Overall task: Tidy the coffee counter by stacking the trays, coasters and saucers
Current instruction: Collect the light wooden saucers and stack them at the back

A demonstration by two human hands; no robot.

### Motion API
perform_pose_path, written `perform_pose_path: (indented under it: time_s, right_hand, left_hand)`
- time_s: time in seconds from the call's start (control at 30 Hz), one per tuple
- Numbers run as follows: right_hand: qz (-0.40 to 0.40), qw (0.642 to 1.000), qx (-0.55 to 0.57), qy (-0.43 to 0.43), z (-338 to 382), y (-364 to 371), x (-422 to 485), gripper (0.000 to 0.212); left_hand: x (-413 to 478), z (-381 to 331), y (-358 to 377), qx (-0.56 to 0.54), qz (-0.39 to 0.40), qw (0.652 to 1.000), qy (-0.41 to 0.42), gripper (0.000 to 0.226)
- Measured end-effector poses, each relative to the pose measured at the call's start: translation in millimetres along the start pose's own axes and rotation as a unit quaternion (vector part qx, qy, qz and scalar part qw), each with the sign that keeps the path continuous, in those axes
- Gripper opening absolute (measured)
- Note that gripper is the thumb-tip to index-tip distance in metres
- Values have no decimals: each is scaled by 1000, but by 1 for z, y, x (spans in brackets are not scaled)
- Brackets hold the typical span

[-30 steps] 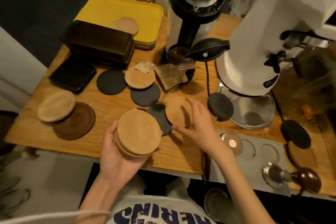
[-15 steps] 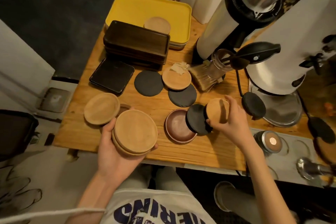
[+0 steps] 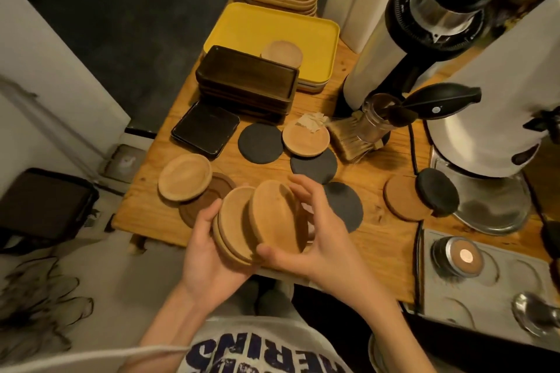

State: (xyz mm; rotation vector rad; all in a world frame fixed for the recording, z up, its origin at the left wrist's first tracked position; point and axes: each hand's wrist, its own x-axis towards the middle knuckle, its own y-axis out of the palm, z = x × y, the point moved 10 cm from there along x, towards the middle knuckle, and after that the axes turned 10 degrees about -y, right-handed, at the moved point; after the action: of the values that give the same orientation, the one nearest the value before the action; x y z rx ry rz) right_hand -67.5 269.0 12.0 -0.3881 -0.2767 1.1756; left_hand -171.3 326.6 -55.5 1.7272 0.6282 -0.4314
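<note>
We are cupping a small stack of round pale wooden saucers in our left hand above the bench edge, while our right hand is pinching another tilted wooden saucer by its rim. They are likely light, stiff and smooth, so rim holds suit.

The left hand is palm up, fingers curled, cupping from below. The right hand arches beside it, thumb near and fingers spread far. Both forearms reach forward, converging.
</note>
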Motion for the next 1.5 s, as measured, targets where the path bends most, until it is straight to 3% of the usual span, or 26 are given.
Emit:
perform_pose_path:
  time_s: [0.43, 0.57, 0.73, 0.9, 1.03, 1.23, 1.5]
  right_hand:
    - [30, 998, -54, -35, 4, -13, -13, 96]
    - [48, 996, -61, -48, 1, -20, -16, 107]
    - [64, 993, -73, -60, -4, -27, -15, 112]
    - [97, 990, -74, -72, -8, -28, -14, 114]
    - [125, 986, -66, -83, -10, -20, -10, 115]
    - [167, 979, -55, -102, -6, 3, -4, 119]
    - [183, 976, -50, -107, 0, 27, 13, 119]
  left_hand:
    - [25, 34, 19, 33, -14, 999, -12, 53]
    - [32, 40, 24, 14, -13, 1000, -6, 63]
    - [37, 50, 33, 5, 5, 1000, -18, 54]
    - [36, 53, 30, -4, -15, 1000, 4, 70]
    - [33, 54, 20, -28, -34, 999, 22, 61]
    - [25, 47, 9, -38, -49, 997, 53, 78]
    - [20, 29, -11, -70, -59, 994, 55, 76]
